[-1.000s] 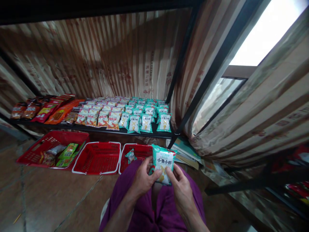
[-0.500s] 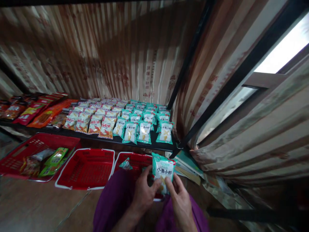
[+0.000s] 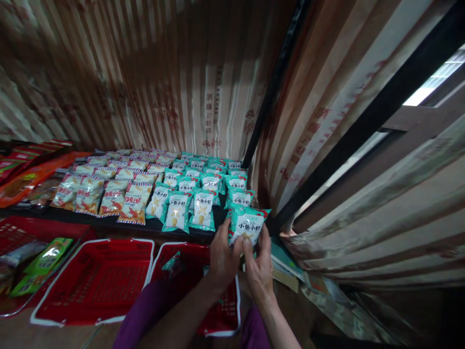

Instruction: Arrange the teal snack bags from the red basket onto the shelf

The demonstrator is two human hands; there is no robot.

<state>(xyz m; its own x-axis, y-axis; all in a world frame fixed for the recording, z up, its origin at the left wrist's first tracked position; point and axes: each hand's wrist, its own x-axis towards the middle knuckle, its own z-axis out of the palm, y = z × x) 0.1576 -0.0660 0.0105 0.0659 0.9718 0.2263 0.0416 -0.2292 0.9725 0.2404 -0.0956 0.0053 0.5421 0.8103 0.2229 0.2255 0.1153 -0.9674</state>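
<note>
A teal and white snack bag (image 3: 249,224) is held upright between my two hands at the right front of the black shelf (image 3: 109,221). My left hand (image 3: 224,249) grips its left side, the thumb on the front. On the other side my right hand (image 3: 259,257) grips it, its thumb also low on the front. Behind it stand rows of matching teal bags (image 3: 203,209), leaning back on the shelf. The held bag hides part of the front right row; I cannot tell whether it touches the shelf.
White and orange snack bags (image 3: 135,201) fill the shelf's middle, with orange packets (image 3: 32,177) farther left. Red baskets (image 3: 98,281) stand on the floor below; the right one (image 3: 238,310) holds a few teal bags. A black post (image 3: 272,92) and curtains (image 3: 327,145) bound the right.
Both hands have carried the teal snack bag from over the basket forward and up to the shelf's front edge. The camera view has shifted closer to the shelf.
</note>
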